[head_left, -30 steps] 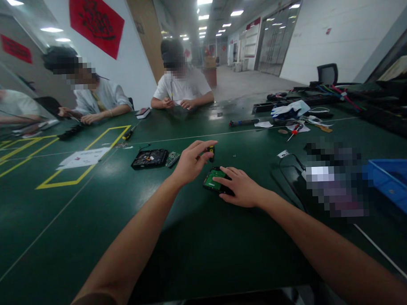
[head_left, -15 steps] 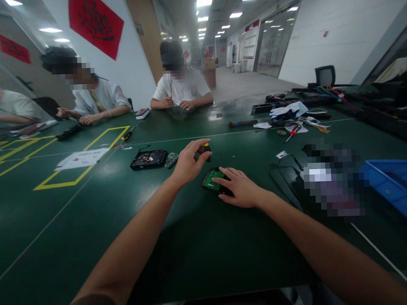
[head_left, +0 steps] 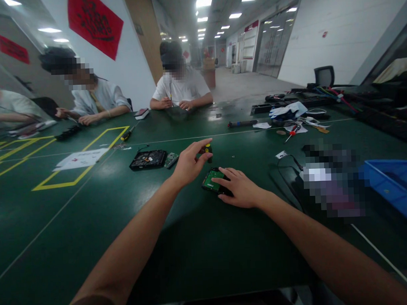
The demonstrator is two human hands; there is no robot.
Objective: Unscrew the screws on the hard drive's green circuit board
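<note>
My left hand [head_left: 191, 164] is closed round the black-and-yellow handle of a screwdriver [head_left: 208, 148], held between thumb and fingers. The handle stands nearly upright above the far edge of a hard drive [head_left: 211, 180]; I cannot make out its tip. The drive lies on the green table with its green circuit board facing up. My right hand [head_left: 240, 187] grips the drive from the right, fingers across its top and thumb at the near side. Left of my left hand lie a loose circuit board [head_left: 171, 160] and an opened black drive [head_left: 148, 159].
A blue bin [head_left: 391, 181] and a blurred-out patch [head_left: 331, 183] are on the right. Farther back lie a red screwdriver [head_left: 292, 130], gloves [head_left: 289, 109] and cables. Paper [head_left: 80, 159] lies on the left, near another screwdriver [head_left: 127, 134]. Several people sit across the table.
The screwdriver handle has turned slightly in my left hand, showing its yellow marking differently. My right hand and the hard drive have stayed in place.
</note>
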